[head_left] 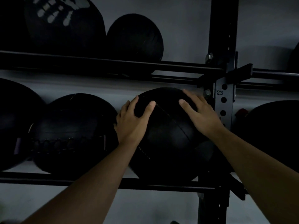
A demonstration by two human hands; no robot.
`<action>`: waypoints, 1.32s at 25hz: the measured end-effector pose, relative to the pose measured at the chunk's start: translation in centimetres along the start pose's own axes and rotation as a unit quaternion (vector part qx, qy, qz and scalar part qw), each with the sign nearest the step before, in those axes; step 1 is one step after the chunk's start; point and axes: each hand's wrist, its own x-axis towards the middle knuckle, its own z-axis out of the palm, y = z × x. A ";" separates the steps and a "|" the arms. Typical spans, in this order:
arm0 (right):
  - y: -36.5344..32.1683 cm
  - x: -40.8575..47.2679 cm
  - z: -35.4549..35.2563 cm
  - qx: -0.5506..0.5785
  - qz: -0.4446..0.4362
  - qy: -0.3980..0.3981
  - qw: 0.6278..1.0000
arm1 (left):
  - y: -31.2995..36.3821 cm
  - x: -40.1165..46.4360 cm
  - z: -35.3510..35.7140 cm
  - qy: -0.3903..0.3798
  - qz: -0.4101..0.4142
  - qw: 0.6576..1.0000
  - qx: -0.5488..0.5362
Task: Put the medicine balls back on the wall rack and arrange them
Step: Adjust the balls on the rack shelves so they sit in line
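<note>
A black medicine ball rests on the lower rails of the wall rack, just left of the upright post. My left hand grips its upper left side with the thumb on the front. My right hand lies flat on its upper right side, fingers spread. To its left on the same shelf sits a stitched black ball, with another ball at the far left edge. Two more balls, a large printed one and a smaller one, sit on the upper shelf.
The rack's upright post, marked 23 and drilled with holes, stands right of the held ball. Beyond the post another dark ball sits on the lower shelf. A grey wall is behind the rack. The scene is dim.
</note>
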 end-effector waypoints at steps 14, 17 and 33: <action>-3.4 -1.9 1.4 -0.026 0.148 0.020 0.988 | 0.8 2.4 -1.1 -0.078 0.030 0.995 0.058; -4.0 -2.3 1.6 -0.041 0.156 0.028 0.987 | 0.1 0.1 -2.4 -0.098 0.062 0.989 0.092; -26.1 -3.5 22.4 -0.016 0.067 -0.102 0.992 | -12.7 9.3 -26.9 -0.079 -0.047 0.963 0.251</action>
